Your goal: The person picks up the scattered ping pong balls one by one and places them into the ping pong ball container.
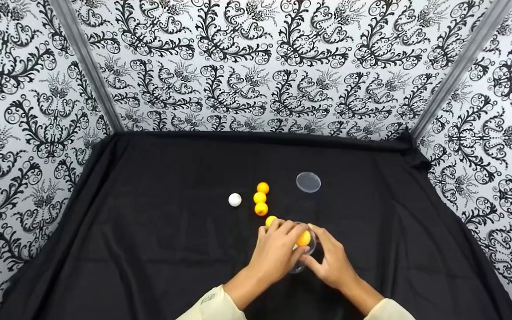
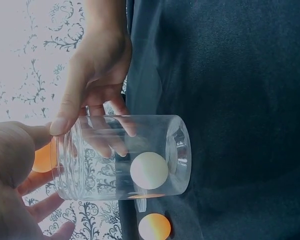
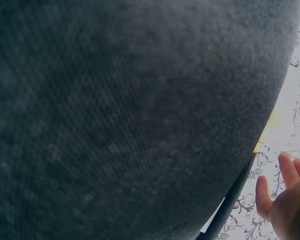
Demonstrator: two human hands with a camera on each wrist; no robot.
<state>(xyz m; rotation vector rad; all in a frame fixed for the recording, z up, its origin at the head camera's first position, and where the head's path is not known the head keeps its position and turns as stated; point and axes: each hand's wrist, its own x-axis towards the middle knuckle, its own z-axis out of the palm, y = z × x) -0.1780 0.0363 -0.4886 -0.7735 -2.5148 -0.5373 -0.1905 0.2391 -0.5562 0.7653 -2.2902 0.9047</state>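
Observation:
A clear jar (image 1: 299, 266) (image 2: 90, 175) stands on the black cloth (image 1: 149, 231) near the front middle. My right hand (image 1: 334, 262) (image 2: 97, 75) grips its side, thumb and fingers curled round the glass. My left hand (image 1: 278, 249) (image 2: 10, 175) pinches an orange ball (image 1: 303, 238) (image 2: 42, 159) right at the jar's mouth. In the left wrist view a white ball (image 2: 149, 170) shows near the jar's bottom, seemingly inside. The right wrist view shows only cloth and the fingertips of my right hand (image 3: 287, 202).
A row of orange balls (image 1: 260, 198) lies just beyond the hands, the nearest (image 1: 270, 220) (image 2: 154, 226) beside my left fingers. Another white ball (image 1: 234, 199) sits to their left. The round clear lid (image 1: 308, 182) lies flat behind the jar. Patterned walls (image 1: 256, 66) enclose three sides.

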